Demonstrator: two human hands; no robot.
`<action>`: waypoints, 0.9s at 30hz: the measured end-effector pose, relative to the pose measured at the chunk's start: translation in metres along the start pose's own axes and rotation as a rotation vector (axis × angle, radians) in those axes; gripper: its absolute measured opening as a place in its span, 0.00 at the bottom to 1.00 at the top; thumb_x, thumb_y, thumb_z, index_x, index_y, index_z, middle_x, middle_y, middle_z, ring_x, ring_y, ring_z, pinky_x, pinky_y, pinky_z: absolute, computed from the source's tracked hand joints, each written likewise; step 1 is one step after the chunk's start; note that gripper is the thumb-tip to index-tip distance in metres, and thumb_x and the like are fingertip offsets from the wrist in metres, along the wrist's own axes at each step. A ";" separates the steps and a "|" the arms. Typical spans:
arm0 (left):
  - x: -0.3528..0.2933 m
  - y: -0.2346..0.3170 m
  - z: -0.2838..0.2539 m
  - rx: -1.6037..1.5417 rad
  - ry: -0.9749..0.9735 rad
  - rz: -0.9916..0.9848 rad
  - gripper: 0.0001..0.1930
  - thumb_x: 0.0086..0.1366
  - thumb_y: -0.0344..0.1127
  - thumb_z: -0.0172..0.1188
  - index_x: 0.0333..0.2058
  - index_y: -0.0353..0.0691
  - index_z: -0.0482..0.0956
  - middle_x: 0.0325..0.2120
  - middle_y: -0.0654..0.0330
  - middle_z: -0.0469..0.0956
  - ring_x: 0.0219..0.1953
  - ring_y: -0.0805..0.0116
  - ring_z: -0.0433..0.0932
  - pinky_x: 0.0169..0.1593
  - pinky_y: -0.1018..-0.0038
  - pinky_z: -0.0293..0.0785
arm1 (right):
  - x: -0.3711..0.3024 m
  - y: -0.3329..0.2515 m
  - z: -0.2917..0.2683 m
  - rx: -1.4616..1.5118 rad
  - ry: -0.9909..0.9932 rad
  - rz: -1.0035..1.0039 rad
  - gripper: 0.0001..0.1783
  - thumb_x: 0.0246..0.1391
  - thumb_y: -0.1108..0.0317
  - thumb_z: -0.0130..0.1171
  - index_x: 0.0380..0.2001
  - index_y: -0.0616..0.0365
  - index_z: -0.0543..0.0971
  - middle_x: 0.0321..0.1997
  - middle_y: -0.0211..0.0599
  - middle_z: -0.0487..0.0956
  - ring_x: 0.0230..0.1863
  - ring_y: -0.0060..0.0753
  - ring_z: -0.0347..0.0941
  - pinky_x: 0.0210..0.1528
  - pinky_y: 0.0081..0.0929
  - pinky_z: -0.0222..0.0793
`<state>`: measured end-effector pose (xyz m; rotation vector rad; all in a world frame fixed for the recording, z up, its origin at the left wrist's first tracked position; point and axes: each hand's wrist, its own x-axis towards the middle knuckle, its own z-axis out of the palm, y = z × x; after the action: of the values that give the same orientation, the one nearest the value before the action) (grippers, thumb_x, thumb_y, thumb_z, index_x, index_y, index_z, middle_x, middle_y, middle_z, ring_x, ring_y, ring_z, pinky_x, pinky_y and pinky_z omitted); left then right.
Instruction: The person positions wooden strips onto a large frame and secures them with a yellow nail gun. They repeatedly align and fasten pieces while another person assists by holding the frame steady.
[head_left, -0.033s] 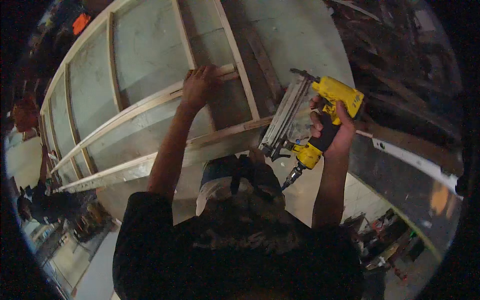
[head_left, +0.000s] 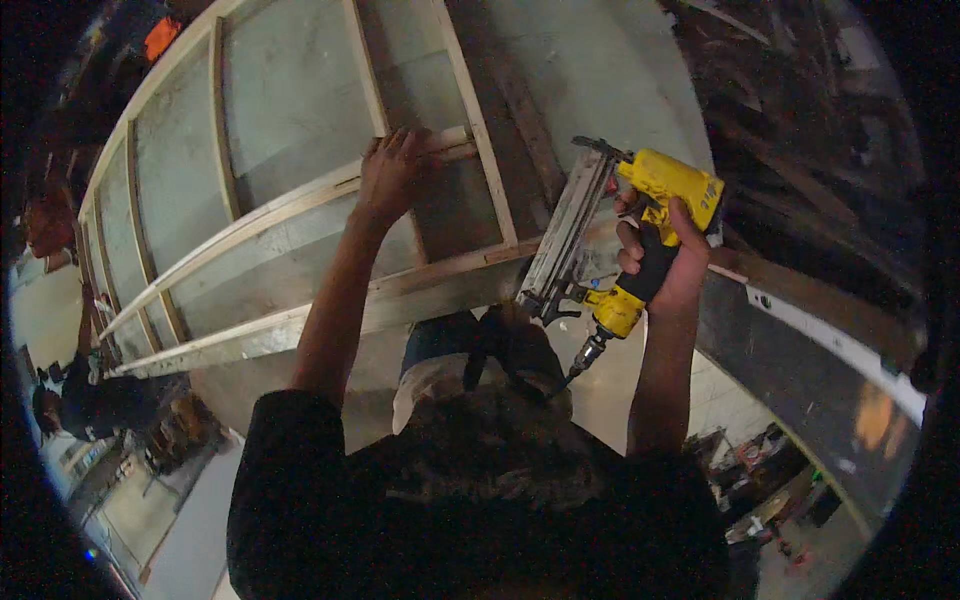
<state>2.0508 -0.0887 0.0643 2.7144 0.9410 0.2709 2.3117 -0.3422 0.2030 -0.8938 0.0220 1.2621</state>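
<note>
My right hand (head_left: pixel 676 270) is wrapped around the black grip of a yellow nail gun (head_left: pixel 672 188). The gun's long grey magazine slants down toward me, and a metal air fitting (head_left: pixel 588 355) sticks out below the handle. Over a light wooden strip (head_left: pixel 300 208) lie the curled fingers of my left hand (head_left: pixel 390 178), close to the strip's right end. This strip runs lengthwise across a large wooden frame (head_left: pixel 222 120) with several crosspieces. A second strip lies right alongside it. The nail gun's nose is raised near the frame's right end, apart from the strip.
At the far left end of the frame a person in dark clothes (head_left: pixel 105 405) reaches toward it. A long metal level (head_left: pixel 830 345) lies at the right by a dark board (head_left: pixel 765 345). Scrap wood (head_left: pixel 800 150) is heaped at the upper right, and tools clutter the lower right.
The view has shifted very slightly. Both hands keep the same hold on the strip and the nail gun.
</note>
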 end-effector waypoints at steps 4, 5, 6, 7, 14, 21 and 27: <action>-0.002 0.017 -0.003 0.016 0.009 -0.029 0.14 0.60 0.43 0.63 0.43 0.45 0.80 0.42 0.58 0.80 0.49 0.54 0.77 0.55 0.58 0.68 | 0.056 -0.002 -0.023 0.069 -0.178 0.201 0.27 0.65 0.53 0.50 0.54 0.66 0.68 0.45 0.49 0.75 0.22 0.29 0.68 0.20 0.27 0.67; -0.003 0.021 -0.004 -0.002 0.016 -0.037 0.14 0.60 0.42 0.64 0.43 0.45 0.80 0.41 0.58 0.80 0.49 0.54 0.77 0.54 0.58 0.69 | 0.066 -0.001 -0.026 0.067 -0.150 0.235 0.28 0.65 0.52 0.51 0.54 0.67 0.68 0.45 0.50 0.74 0.22 0.29 0.68 0.20 0.27 0.67; -0.002 0.024 -0.003 -0.017 0.038 -0.030 0.14 0.60 0.41 0.64 0.43 0.46 0.80 0.41 0.58 0.80 0.48 0.55 0.77 0.53 0.58 0.69 | 0.071 0.000 -0.028 0.063 -0.163 0.261 0.28 0.64 0.52 0.51 0.54 0.68 0.67 0.45 0.51 0.74 0.22 0.29 0.68 0.19 0.26 0.67; -0.002 0.026 -0.003 0.021 0.054 -0.046 0.13 0.59 0.40 0.64 0.43 0.46 0.80 0.40 0.59 0.79 0.47 0.55 0.77 0.52 0.58 0.69 | 0.077 0.001 -0.029 0.067 -0.163 0.295 0.29 0.64 0.51 0.51 0.54 0.69 0.67 0.45 0.52 0.74 0.21 0.29 0.68 0.19 0.26 0.67; -0.001 0.028 -0.006 0.082 0.088 -0.094 0.15 0.55 0.36 0.66 0.42 0.47 0.78 0.38 0.61 0.76 0.43 0.57 0.75 0.47 0.60 0.70 | 0.115 0.016 -0.032 0.134 -0.170 0.481 0.34 0.65 0.47 0.48 0.55 0.73 0.64 0.48 0.57 0.72 0.22 0.30 0.70 0.19 0.28 0.71; -0.005 0.020 -0.010 0.157 0.062 -0.061 0.17 0.53 0.40 0.67 0.42 0.47 0.78 0.39 0.62 0.75 0.42 0.59 0.74 0.45 0.62 0.70 | 0.128 0.026 -0.045 0.252 -0.165 0.565 0.37 0.65 0.47 0.49 0.54 0.78 0.62 0.50 0.61 0.69 0.24 0.34 0.71 0.19 0.29 0.71; -0.003 0.014 -0.007 0.072 0.120 -0.022 0.17 0.54 0.41 0.66 0.42 0.47 0.78 0.34 0.63 0.78 0.38 0.59 0.77 0.44 0.62 0.71 | 0.140 0.032 -0.058 0.266 -0.246 0.565 0.38 0.64 0.46 0.51 0.53 0.79 0.62 0.50 0.62 0.69 0.23 0.35 0.70 0.17 0.29 0.70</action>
<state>2.0549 -0.0999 0.0753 2.7770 1.0314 0.4073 2.3602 -0.2626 0.0801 -0.5072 0.2565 1.8391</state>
